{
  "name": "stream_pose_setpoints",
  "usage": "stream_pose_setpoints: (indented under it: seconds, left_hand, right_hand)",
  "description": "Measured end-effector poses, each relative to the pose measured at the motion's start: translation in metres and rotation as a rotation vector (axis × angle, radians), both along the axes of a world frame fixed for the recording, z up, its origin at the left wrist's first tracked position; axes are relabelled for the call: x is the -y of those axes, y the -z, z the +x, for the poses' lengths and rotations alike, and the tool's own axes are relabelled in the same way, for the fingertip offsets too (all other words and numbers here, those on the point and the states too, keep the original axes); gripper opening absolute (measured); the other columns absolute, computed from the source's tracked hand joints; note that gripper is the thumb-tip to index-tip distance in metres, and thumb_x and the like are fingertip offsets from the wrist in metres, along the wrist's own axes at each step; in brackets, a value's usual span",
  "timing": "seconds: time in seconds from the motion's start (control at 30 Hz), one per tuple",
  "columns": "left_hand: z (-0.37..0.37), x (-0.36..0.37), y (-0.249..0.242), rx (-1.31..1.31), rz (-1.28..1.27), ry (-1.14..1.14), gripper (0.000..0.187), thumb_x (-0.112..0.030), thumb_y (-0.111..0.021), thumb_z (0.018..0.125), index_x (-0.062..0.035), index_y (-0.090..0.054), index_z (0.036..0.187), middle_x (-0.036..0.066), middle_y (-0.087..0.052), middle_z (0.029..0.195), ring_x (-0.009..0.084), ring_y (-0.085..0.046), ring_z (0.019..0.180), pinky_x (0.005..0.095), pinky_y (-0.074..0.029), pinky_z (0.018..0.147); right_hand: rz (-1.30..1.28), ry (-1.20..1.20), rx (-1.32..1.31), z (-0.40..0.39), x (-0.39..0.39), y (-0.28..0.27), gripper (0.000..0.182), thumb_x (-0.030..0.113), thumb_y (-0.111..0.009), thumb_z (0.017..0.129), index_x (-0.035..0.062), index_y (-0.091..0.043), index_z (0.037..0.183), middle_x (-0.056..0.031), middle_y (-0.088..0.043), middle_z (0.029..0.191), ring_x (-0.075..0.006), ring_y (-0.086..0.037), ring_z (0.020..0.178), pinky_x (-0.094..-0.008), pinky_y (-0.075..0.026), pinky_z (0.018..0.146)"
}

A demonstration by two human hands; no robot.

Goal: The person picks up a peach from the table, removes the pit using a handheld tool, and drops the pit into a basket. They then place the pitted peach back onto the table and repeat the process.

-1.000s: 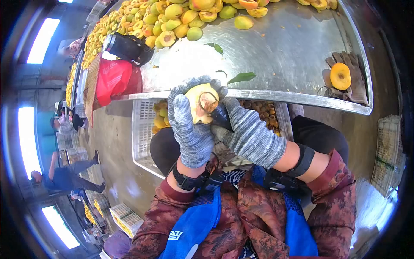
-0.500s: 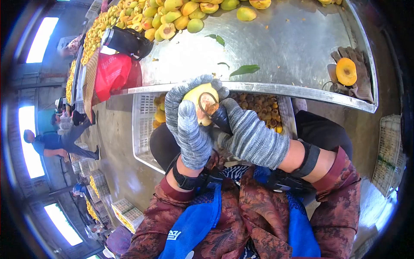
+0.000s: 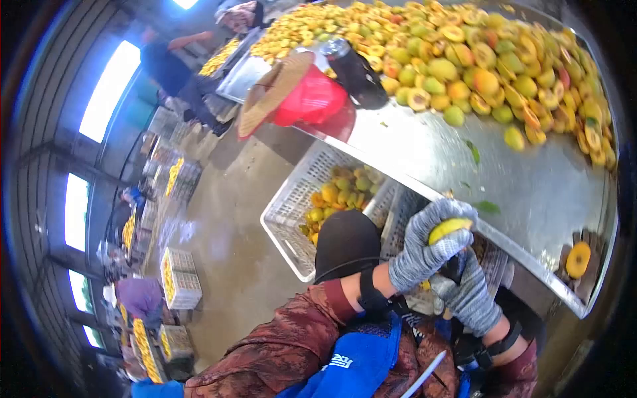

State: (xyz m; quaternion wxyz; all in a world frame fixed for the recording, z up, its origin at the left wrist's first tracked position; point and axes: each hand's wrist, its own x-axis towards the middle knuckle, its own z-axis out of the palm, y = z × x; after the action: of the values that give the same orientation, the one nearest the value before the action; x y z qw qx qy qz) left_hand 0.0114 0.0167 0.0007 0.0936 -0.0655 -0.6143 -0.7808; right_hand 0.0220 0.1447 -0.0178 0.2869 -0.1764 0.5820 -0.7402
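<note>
My left hand (image 3: 424, 242), in a grey knit glove, is closed around a yellow peach (image 3: 449, 229) near the table's front edge. Just below it, my right hand (image 3: 470, 298), gloved the same way, grips the dark handle of a pitting tool (image 3: 454, 266). The tool's metal loop, plain in the earlier frame, is hidden now behind the left hand. Both hands are close together over the crates in front of my knees.
Halved peaches (image 3: 464, 79) are heaped on the metal table (image 3: 424, 149). On it also lie a black bottle (image 3: 355, 73), a red bag (image 3: 312, 99), a straw hat (image 3: 272, 93) and a peach half (image 3: 578, 259) on gloves. A white crate (image 3: 288, 219) holds fruit. People work at left.
The view has swung left and tilted, so the hands appear lower right and more of the heap shows. The peach has turned its cut face out of sight.
</note>
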Motion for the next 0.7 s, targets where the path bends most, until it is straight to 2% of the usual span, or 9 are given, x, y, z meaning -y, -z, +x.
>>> stream_pose_setpoints:
  seconds: [0.1,0.17,0.23,0.3,0.37,0.43,0.5,0.63,0.7]
  left_hand:
    - [0.002,0.002,-0.012,0.126,0.058,0.012,0.022,-0.015,-0.055,0.082,-0.0023,-0.055,0.100,0.009,-0.059,0.090,0.0147,-0.058,0.077,0.0275,-0.049,0.069]
    - [0.004,0.007,-0.009,0.129,0.060,0.038,0.022,-0.015,-0.058,0.081,-0.0021,-0.056,0.098,0.010,-0.059,0.092,0.0150,-0.058,0.077,0.0269,-0.049,0.069]
    - [0.007,0.010,-0.009,0.267,0.005,0.035,0.023,-0.012,-0.059,0.080,-0.0017,-0.056,0.100,0.010,-0.060,0.093,0.0155,-0.058,0.080,0.0274,-0.049,0.071]
    - [0.007,0.011,-0.004,0.210,-0.036,0.031,0.022,-0.009,-0.059,0.079,-0.0017,-0.056,0.100,0.010,-0.060,0.093,0.0155,-0.058,0.082,0.0271,-0.048,0.071]
    - [0.005,0.013,-0.001,-0.085,-0.165,-0.006,0.022,-0.010,-0.059,0.080,-0.0022,-0.056,0.100,0.009,-0.060,0.092,0.0150,-0.059,0.082,0.0262,-0.049,0.070]
    - [0.003,0.013,-0.003,-0.094,-0.211,-0.003,0.020,-0.011,-0.059,0.081,-0.0027,-0.056,0.099,0.008,-0.060,0.090,0.0145,-0.059,0.081,0.0254,-0.048,0.068]
    - [0.005,0.011,-0.004,0.208,0.055,0.070,0.018,-0.012,-0.059,0.081,-0.0026,-0.056,0.097,0.007,-0.060,0.089,0.0131,-0.058,0.079,0.0250,-0.048,0.066]
    - [0.003,0.012,-0.002,0.265,-0.040,0.045,0.017,-0.013,-0.060,0.081,-0.0036,-0.057,0.095,0.005,-0.060,0.085,0.0107,-0.057,0.074,0.0228,-0.047,0.062]
    - [0.007,0.011,-0.005,0.302,0.012,0.037,0.017,-0.011,-0.060,0.080,-0.0034,-0.057,0.094,0.006,-0.060,0.086,0.0114,-0.058,0.077,0.0232,-0.048,0.064]
  right_hand:
    - [0.086,-0.047,-0.121,0.000,0.000,0.005,0.065,-0.002,-0.058,0.074,0.0021,-0.025,0.129,-0.0081,-0.042,0.121,-0.0175,-0.042,0.112,-0.0302,-0.035,0.095]
    - [0.087,-0.054,-0.082,0.003,0.002,0.008,0.065,-0.004,-0.055,0.074,0.0017,-0.024,0.131,-0.0087,-0.041,0.122,-0.0177,-0.042,0.113,-0.0302,-0.034,0.096]
    - [-0.035,-0.022,-0.034,0.005,0.005,0.008,0.064,-0.005,-0.054,0.073,0.0020,-0.024,0.130,-0.0084,-0.042,0.122,-0.0172,-0.042,0.113,-0.0303,-0.035,0.096]
    - [-0.020,-0.043,-0.014,0.005,0.003,0.012,0.061,-0.006,-0.053,0.073,0.0023,-0.027,0.128,-0.0082,-0.044,0.119,-0.0166,-0.043,0.112,-0.0301,-0.035,0.095]
    - [-0.009,-0.051,-0.034,0.006,0.004,0.013,0.056,-0.005,-0.054,0.074,0.0024,-0.030,0.124,-0.0080,-0.045,0.117,-0.0160,-0.044,0.110,-0.0300,-0.036,0.094]
    - [-0.004,-0.028,-0.014,0.007,0.005,0.012,0.053,-0.003,-0.054,0.075,0.0021,-0.032,0.122,-0.0076,-0.046,0.115,-0.0152,-0.045,0.107,-0.0298,-0.037,0.093]
    - [0.101,-0.033,-0.014,0.007,0.005,0.004,0.053,-0.002,-0.054,0.075,0.0018,-0.031,0.123,-0.0070,-0.047,0.111,-0.0146,-0.047,0.102,-0.0284,-0.038,0.091]
    - [0.021,-0.056,-0.056,0.006,0.003,0.020,0.054,0.002,-0.056,0.076,0.0030,-0.032,0.124,-0.0052,-0.047,0.110,-0.0136,-0.046,0.099,-0.0276,-0.039,0.087]
    - [0.115,-0.131,0.018,0.005,-0.003,0.011,0.055,0.003,-0.056,0.076,0.0044,-0.032,0.125,-0.0047,-0.046,0.110,-0.0129,-0.045,0.098,-0.0281,-0.039,0.087]
